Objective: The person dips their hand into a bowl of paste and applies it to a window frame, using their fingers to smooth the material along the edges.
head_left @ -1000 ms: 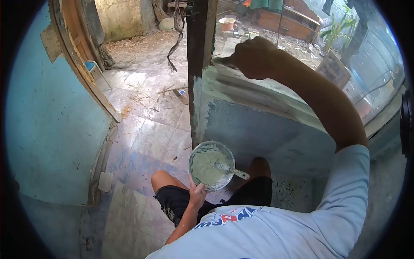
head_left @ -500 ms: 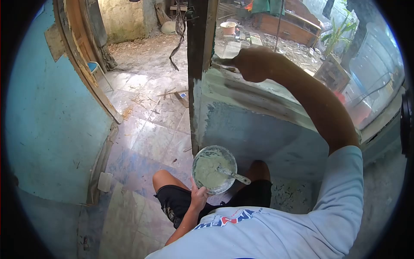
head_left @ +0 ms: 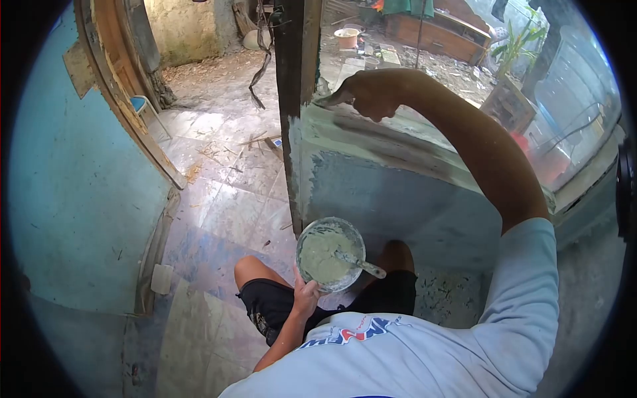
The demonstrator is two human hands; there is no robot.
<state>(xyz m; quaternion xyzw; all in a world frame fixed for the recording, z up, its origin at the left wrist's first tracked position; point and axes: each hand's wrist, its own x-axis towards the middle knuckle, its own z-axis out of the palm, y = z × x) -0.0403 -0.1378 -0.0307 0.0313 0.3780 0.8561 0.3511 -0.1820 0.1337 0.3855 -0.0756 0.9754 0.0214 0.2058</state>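
1. right hand (head_left: 371, 93) is clenched on a scraper (head_left: 330, 99) up at 12 o'clock; blade tip sits on the top edge of the low wall (head_left: 398, 192), just beside the dark post (head_left: 292, 79)
2. what changed: a second ago that hand was a bit further right along the ledge, now it's slid left toward the post; looks to me like one smoothing stroke is nearly run out at the corner
3. left hand (head_left: 305, 295) grips the bowl (head_left: 330, 254) from below at 6 o'clock, fingers curled under the rim; it's barely shifted; putty is in the bowl with a spoon (head_left: 360, 264) stuck in it
4. edges: post blocks any more travel left; ledge drops off on the near side
5. room: open ledge runs out to 3 o'clock; tiled floor (head_left: 225, 199) at 9 o'clock; knees (head_left: 249, 272) tucked right under the bowl
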